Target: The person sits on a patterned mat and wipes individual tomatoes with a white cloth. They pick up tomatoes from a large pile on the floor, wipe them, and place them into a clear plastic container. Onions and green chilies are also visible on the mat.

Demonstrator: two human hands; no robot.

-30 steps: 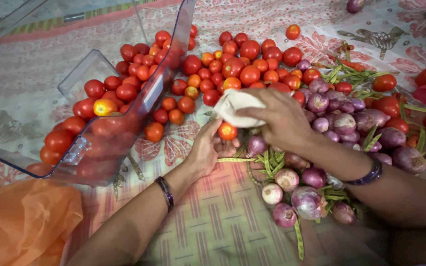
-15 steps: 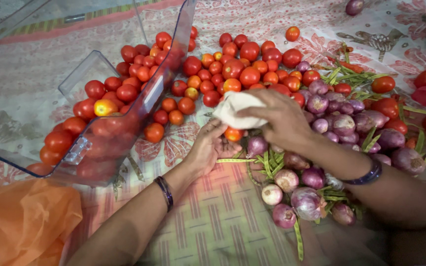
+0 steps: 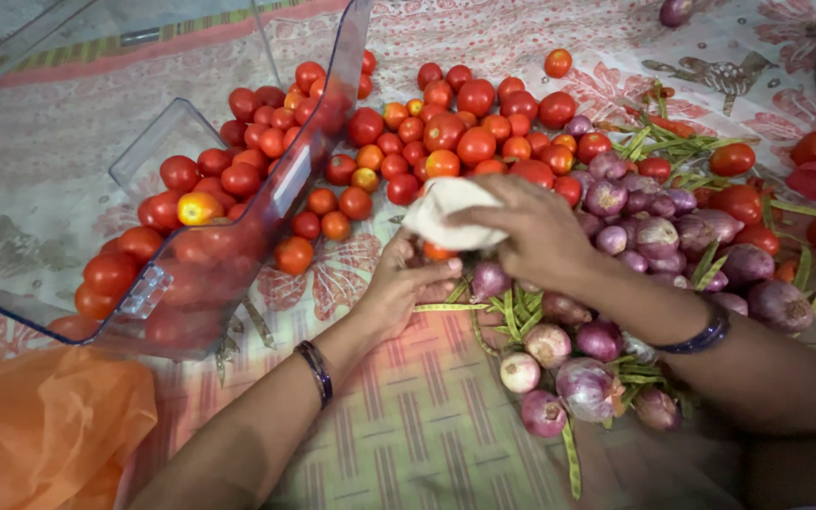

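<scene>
Cream cotton, bunched into a small crumpled cloth, sat under the fingers of the right hand, which was closed down over it. Beneath the cloth a small orange-red tomato showed only as a sliver, cupped from below by the left hand, whose fingers curled half closed around it; how firmly it gripped I could not tell, since the cloth hid most of the fruit. Both hands met above a patterned floral mat. Just beyond them lay a loose heap of red and orange tomatoes. To the left, a clear plastic bin lay tilted, with more tomatoes inside it. Purple-skinned onions and thin green bean pods crowded beside and under the right forearm. Crumpled orange plastic sheeting filled the lower left corner.
</scene>
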